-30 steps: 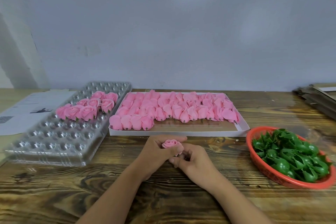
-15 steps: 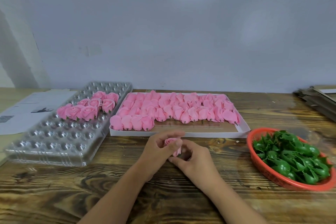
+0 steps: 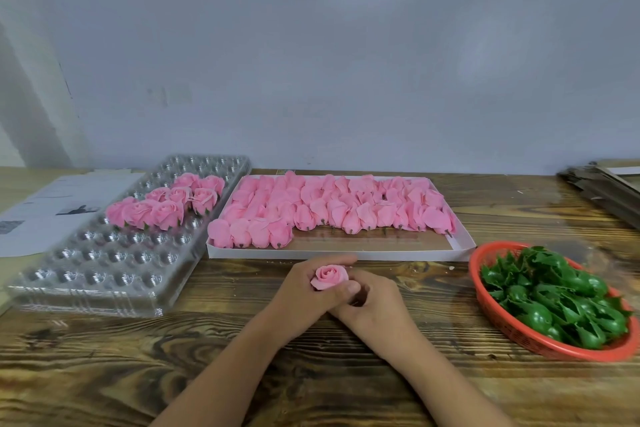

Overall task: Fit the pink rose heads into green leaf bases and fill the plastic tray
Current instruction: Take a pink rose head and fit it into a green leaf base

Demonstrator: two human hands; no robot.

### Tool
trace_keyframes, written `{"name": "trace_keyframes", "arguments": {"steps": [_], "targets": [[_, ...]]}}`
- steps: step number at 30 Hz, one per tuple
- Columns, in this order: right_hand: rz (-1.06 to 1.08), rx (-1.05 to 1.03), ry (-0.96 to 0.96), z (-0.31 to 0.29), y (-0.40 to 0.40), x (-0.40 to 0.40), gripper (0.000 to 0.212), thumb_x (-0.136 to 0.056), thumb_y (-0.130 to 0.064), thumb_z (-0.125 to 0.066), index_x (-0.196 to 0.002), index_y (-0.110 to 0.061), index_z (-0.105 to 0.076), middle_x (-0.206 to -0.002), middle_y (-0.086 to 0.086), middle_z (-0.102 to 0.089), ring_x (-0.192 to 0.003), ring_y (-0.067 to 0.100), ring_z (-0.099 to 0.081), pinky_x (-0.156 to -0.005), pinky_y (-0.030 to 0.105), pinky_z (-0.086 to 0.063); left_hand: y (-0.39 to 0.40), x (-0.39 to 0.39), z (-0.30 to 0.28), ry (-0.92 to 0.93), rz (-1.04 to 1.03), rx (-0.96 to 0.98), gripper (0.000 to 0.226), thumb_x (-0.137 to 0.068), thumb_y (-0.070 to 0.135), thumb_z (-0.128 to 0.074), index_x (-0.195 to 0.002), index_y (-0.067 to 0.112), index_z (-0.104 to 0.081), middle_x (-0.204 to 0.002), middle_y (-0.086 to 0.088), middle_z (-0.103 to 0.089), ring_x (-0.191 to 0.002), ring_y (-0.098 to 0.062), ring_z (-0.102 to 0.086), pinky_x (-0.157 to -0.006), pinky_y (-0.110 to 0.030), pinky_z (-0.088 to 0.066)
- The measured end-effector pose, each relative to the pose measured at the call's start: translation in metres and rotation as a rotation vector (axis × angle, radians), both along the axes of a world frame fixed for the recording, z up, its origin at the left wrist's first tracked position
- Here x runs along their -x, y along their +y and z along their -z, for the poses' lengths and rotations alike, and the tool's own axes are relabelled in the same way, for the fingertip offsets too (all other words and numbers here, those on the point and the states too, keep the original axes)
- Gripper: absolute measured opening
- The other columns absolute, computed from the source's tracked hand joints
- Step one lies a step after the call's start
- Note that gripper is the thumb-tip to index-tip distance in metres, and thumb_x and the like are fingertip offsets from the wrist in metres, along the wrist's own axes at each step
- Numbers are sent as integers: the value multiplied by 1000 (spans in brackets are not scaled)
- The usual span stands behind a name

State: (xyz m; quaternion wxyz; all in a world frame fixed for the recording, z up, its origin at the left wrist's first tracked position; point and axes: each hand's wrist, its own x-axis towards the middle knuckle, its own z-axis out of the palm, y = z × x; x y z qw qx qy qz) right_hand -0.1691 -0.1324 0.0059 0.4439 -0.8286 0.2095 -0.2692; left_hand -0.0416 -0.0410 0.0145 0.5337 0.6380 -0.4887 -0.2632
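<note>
Glossy clear plastic tray (image 3: 104, 288) (wooden tabletop (image 3: 104, 374))

— What sits on your wooden table (image 3: 104, 374)?
— Plastic tray (image 3: 104, 274) at ten o'clock, paper sheet (image 3: 41, 215) beyond it, white box (image 3: 346, 251) at twelve, red basket (image 3: 512, 329) at two.

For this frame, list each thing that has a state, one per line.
Plastic tray: partly filled, most cups empty.
White box: open, holding loose rose heads.
Red basket: holding green leaf bases.
Rose head: gripped in left hand.
Right hand: curled beneath the rose head.
</note>
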Motion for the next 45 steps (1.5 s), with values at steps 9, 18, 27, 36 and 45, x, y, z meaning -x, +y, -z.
{"name": "trace_keyframes", "arguments": {"steps": [9, 18, 27, 36, 45], "targets": [[-40, 89, 12, 1, 2, -2, 24, -76, -26, -82, -95, -39, -74, -77, -10, -70, -69, 11, -63, -61, 18, -49, 3, -1, -3, 113, -9, 176, 62, -74, 78, -66, -113, 30, -76, -125, 18, -71, -121, -2, -63, -97, -13, -47], [-30, 88, -13, 1, 1, 1, 19, -81, -23, -79, -86, -40, -71, -79, -16, -72, -75, 1, -67, -62, 12, -48, -1, -1, 2, -30, 63, -5, 51, -76, 63, -72, -122, 42, -69, -121, 24, -70, -117, 3, -63, -97, -10, -45], [92, -186, -200, 0, -4, -1, 35, -72, -20, -85, -97, -42, -76, -81, -5, -77, -72, 18, -70, -70, 32, -59, 5, -4, 2, 113, 39, 14, 37, -80, 27, -86, -114, 31, -72, -113, 3, -76, -110, -15, -70, -97, -30, -54], [127, 11, -74, 1, 0, -2, 43, -77, -8, -76, -91, -48, -68, -80, -24, -73, -70, -4, -66, -63, 7, -46, 5, -5, 6, 76, -69, 8, 40, -83, 15, -83, -122, 23, -74, -110, 9, -77, -106, -8, -72, -95, -25, -55], [110, -70, -5, 8, -6, -4, 53, -83, -12, -77, -129, -23, -55, -82, -11, -71, -78, -1, -65, -69, 5, -46, 26, -58, -49, 24, -450, 120, 19, -81, 28, -84, -90, 37, -69, -82, 18, -74, -73, 5, -68, -59, -9, -52]]}}
